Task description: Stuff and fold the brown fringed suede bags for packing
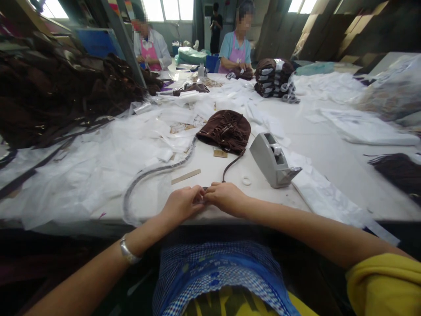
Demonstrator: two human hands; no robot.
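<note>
A dark brown fringed bag (226, 127) lies on the white table in front of me. Its long strap (134, 184) curves out to the left and back towards my hands, and most of that side looks covered in clear wrapping. From the bag's right side, a bare brown stretch of strap (230, 166) runs down to my fingers. My left hand (184, 202) and my right hand (226, 198) meet near the table's front edge, both with fingers pinched on the strap. The exact spot they grip is mostly hidden by the fingers.
Right of my hands stands a grey tape dispenser (272, 160), with a white ring (246, 180) beside it. White plastic bags (98, 171) cover the left. Brown bags pile up (66, 87) at left and stack (274, 79) at the back. Two co-workers in pink aprons work across the table.
</note>
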